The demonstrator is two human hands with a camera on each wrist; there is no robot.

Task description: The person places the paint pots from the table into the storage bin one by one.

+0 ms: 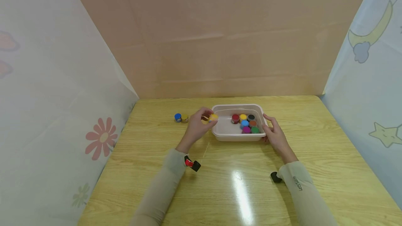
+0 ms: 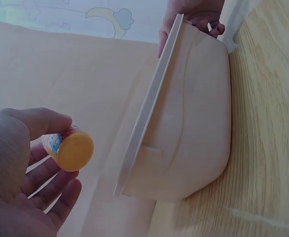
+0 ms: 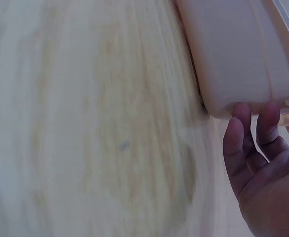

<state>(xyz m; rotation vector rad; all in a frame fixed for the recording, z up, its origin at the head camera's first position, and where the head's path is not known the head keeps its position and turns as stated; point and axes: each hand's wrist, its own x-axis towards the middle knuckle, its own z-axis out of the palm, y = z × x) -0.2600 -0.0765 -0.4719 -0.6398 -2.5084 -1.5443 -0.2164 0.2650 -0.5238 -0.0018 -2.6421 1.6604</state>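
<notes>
My left hand [image 1: 197, 124] pinches a small paint jar with an orange-yellow lid [image 2: 75, 152] between thumb and fingers. It is at the left rim of a pale pink plastic tub [image 1: 227, 137], the lid tilted toward the left wrist camera. At the tub's other end, my right hand [image 1: 276, 136] grips the wall and rim; in the right wrist view its fingertips [image 3: 241, 111] press the outer side. Inside the tub, several jars cluster toward the right, among them a red-lidded jar [image 1: 235, 118], a light blue one [image 1: 244, 124] and a green one [image 1: 255, 130].
Left of my left hand, a blue-lidded jar [image 1: 178, 117] and a yellow jar [image 1: 185, 118] stand side by side on the wooden table [image 1: 150, 170]. A brown backdrop [image 1: 220, 44] rises behind the table, with patterned sheets on both sides.
</notes>
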